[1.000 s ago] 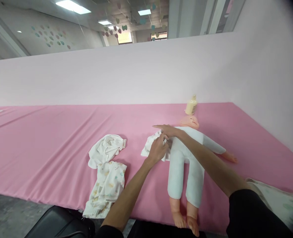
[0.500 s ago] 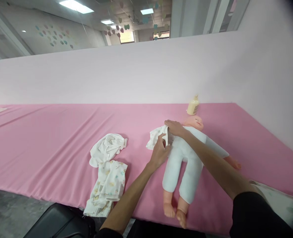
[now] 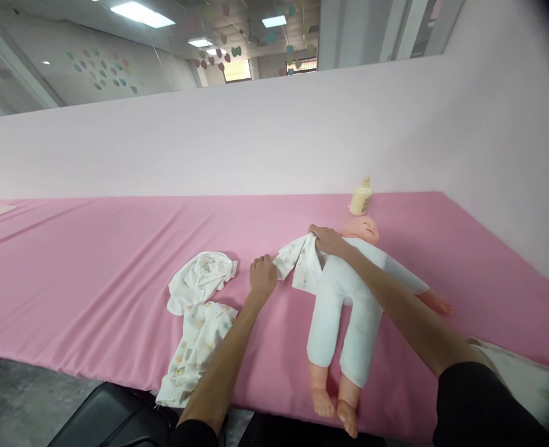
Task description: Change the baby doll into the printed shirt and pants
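A baby doll [image 3: 348, 310] with a white cloth body lies face up on the pink-covered table, head at the far end. One side of a small white printed baby shirt [image 3: 306, 270] is on the doll's arm at the left, its sleeve stretched out sideways. My left hand [image 3: 262, 276] is closed at the cuff end of that sleeve; whether the doll's hand is inside my fist is hidden. At the doll's shoulder, my right hand [image 3: 329, 241] grips the upper edge of the shirt. The doll's other arm [image 3: 409, 279] is outside the shirt.
Left of the doll lie a crumpled white garment [image 3: 200, 279] and printed baby trousers [image 3: 190, 354]. A pump bottle [image 3: 360, 198] stands beyond the doll's head. Folded pale cloth [image 3: 525, 379] lies at the right edge. A black chair [image 3: 116, 416] is below the table's front edge.
My left hand has moved left from the shirt's opening to the sleeve's end and closed there. The sleeve is now pulled out longer, and the shirt front hangs open. My right hand stays put.
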`<state>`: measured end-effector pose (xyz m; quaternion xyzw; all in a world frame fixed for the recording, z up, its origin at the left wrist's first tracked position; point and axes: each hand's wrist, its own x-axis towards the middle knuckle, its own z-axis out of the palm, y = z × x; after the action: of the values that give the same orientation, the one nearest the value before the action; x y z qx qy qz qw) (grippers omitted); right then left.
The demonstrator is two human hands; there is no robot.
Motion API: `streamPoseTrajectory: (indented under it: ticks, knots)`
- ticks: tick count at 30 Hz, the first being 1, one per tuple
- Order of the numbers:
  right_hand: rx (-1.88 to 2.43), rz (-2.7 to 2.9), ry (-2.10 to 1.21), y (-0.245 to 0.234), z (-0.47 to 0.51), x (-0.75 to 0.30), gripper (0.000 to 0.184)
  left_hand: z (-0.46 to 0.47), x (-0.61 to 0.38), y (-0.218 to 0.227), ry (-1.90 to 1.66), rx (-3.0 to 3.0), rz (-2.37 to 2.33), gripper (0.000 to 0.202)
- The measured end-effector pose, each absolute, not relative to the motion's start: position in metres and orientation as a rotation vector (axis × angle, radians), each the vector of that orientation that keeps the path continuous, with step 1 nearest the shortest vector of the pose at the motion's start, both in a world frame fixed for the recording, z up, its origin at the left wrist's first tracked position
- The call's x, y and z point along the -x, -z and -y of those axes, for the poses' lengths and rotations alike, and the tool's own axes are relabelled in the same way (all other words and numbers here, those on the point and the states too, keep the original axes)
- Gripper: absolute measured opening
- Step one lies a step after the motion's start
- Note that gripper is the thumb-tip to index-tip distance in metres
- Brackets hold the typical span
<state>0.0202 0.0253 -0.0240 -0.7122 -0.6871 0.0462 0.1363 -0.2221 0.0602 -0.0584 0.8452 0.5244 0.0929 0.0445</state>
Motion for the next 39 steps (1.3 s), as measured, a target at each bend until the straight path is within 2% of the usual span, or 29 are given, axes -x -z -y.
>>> streamPoseTrajectory:
  ticks: [6,11,15,18,22,30,36,39]
  knots:
    - [2.036,2.018,-0.184,0.020,-0.018,-0.023,0.033,-0.114,0.217,0.041,-0.606,-2.584,-1.846,0.034]
    - [2.142,1.955,-0.065,0.017,-0.019,-0.022,0.035,-0.137,0.202,0.046,-0.556,-2.588,-1.793,0.038]
    - [2.289,1.916,0.007,0.018,-0.020,-0.020,0.035,-0.113,0.193,0.045,-0.574,-2.515,-1.694,0.035]
    - [2.370,1.906,0.019,0.018,-0.018,-0.020,0.035,-0.074,0.190,0.041,-0.436,-2.456,-1.497,0.026]
    - [2.409,1.908,0.017,0.017,-0.015,-0.023,0.035,-0.020,0.186,0.043,-0.112,-2.350,-1.140,0.046]
    - [2.446,1.836,0.045,0.012,-0.009,-0.023,0.033,0.004,0.171,0.052,-0.079,-2.390,-1.451,0.051]
    - [2.481,1.749,0.101,0.015,-0.009,-0.017,0.024,-0.006,0.168,0.060,-0.039,-2.414,-1.310,0.020]
    - [2.480,1.756,0.095,0.016,-0.009,-0.018,0.024,0.001,0.172,0.058,-0.130,-2.266,-1.129,0.018]
